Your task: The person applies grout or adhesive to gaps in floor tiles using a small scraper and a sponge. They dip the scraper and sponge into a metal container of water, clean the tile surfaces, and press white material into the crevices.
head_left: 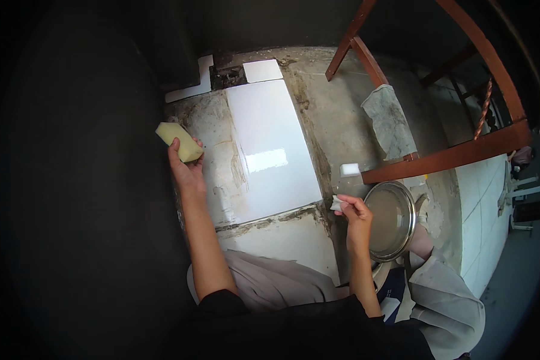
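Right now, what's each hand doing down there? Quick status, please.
Left hand grips yellow sponge. Right hand pinches small white piece at glossy white tile edge. Metal bowl beside right hand.

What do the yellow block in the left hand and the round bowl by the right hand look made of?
Yellow block: probably soft foam sponge, matte, with rounded edges. Round bowl: seemingly metal, judging by its shiny silver rim, holding cloudy water.

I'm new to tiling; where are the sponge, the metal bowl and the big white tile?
sponge (pixel 179 141): head view, middle of its yellow face.
metal bowl (pixel 409 203): head view, right rim.
white tile (pixel 270 150): head view, glossy centre.
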`<control>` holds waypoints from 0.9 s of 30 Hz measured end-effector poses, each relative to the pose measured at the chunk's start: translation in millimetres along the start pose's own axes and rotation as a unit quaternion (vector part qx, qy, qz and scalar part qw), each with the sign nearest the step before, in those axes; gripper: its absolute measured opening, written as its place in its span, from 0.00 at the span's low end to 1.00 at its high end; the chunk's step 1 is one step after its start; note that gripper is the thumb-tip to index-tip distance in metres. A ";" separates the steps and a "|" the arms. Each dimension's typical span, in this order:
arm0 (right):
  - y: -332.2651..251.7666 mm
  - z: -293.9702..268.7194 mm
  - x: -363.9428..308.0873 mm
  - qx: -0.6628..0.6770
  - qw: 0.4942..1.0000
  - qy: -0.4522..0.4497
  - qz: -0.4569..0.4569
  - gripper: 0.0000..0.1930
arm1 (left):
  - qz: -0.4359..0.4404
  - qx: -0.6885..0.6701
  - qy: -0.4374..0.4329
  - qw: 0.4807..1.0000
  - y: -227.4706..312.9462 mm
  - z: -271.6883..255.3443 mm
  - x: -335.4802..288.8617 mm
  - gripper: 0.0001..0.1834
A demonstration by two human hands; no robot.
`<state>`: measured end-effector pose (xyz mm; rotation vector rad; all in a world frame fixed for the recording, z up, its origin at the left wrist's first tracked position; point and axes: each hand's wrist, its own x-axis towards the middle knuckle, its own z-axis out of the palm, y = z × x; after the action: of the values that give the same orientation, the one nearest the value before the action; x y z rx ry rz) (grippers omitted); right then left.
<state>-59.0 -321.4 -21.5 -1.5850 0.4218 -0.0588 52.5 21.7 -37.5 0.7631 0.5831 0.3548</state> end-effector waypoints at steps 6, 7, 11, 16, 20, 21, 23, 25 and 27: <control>1.7 -96.9 0.0 -0.433 0.872 0.133 -0.187 0.16 | 0.050 0.055 0.043 0.996 -15.5 -10.0 -5.4 0.31; 1.2 -104.5 -1.0 -0.421 0.880 0.149 -0.162 0.19 | 0.047 0.050 0.044 0.997 -21.0 -8.6 -5.0 0.31; 24.7 -118.5 2.8 -0.444 0.860 0.168 -0.187 0.19 | 0.037 0.062 0.037 0.997 -14.8 -15.0 -23.5 0.33; 39.3 -134.5 12.4 -0.450 0.887 0.050 -0.095 0.18 | 0.020 0.093 0.013 0.995 9.2 -27.1 -72.1 0.32; 17.4 -140.0 18.9 -0.399 0.897 0.109 -0.154 0.14 | 0.035 0.082 0.000 0.996 18.3 -43.2 -115.1 0.32; 8.7 -139.2 20.1 -0.390 0.900 0.121 -0.152 0.12 | 0.030 0.079 -0.006 0.996 18.2 -49.1 -125.0 0.32; -1.0 -144.9 24.2 -0.382 0.902 0.136 -0.147 0.10 | 0.022 0.081 -0.007 0.996 13.7 -57.2 -145.9 0.31; -5.2 -148.6 28.0 -0.365 0.909 0.129 -0.156 0.07 | 0.012 0.081 -0.005 0.997 13.3 -61.8 -162.1 0.31; -8.2 -149.4 26.4 -0.357 0.912 0.134 -0.148 0.06 | 0.002 0.080 -0.007 0.997 12.0 -64.6 -175.1 0.31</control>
<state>-76.5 -471.8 -9.0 -2.3747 0.4352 -0.3964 -125.8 -22.6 -2.6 0.9195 0.6024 0.3096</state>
